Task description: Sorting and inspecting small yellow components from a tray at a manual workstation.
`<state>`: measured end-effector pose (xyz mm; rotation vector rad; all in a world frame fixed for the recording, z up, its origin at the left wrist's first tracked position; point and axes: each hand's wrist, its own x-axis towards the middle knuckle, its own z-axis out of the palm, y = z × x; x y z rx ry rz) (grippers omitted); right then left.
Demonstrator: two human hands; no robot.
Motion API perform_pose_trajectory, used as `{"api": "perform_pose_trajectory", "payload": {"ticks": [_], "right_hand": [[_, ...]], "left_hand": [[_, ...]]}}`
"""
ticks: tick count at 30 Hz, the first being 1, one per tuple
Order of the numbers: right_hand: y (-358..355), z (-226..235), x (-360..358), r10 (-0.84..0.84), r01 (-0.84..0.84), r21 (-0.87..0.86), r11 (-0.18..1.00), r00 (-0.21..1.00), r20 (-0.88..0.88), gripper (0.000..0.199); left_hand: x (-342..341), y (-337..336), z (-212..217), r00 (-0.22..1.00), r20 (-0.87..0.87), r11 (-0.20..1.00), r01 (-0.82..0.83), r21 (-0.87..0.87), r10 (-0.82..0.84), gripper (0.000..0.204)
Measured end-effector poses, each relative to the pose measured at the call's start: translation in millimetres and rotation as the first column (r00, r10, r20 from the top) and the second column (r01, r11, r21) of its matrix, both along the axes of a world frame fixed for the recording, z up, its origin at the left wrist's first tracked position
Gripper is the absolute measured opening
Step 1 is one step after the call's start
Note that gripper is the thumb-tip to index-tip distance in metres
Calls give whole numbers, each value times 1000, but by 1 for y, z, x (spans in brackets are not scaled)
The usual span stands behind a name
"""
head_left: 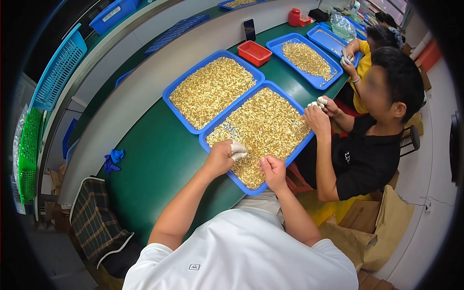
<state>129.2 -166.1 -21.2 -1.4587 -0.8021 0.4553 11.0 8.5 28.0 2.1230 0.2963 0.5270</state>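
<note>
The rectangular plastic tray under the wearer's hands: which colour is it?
The rectangular plastic tray is blue, best seen in the head view.

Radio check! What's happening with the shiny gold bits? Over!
Left grip and right grip over gold pieces, hold unclear. Pieces cover most of blue tray. Co-worker's hands near tray's right corner.

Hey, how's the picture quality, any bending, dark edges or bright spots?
All in the head view: fisheye distortion bows the table; the picture's rim falls to black; the window is bright, upper right; left hand and right hand look fairly sharp.
</note>
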Motion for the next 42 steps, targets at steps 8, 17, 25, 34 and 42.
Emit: {"api": "perform_pose_trajectory", "payload": {"ticks": [8, 17, 25, 34, 42], "right_hand": [[1, -3, 1, -1, 4, -42, 999, 997, 72, 22], [1, 2, 2, 36, -31, -64, 997, 997, 71, 21], [1, 8, 2, 73, -67, -82, 994, 995, 67, 21], [-1, 5, 5, 136, -128, -95, 987, 986, 92, 22], [0, 7, 3, 107, -94, -83, 992, 980, 168, 20]], "left_hand": [[-2, 3, -1, 1000, 5, 996, 23, 87, -24, 14], [-1, 9, 6, 995, -37, 945, 101, 311, -94, 14], [-2, 11, 2, 991, -95, 909, 126, 397, -96, 14], [-2, 12, 10, 990, -60, 944, 138, 300, -125, 13], [1, 8, 12, 966, -161, 974, 214, 70, -200, 13]]}}
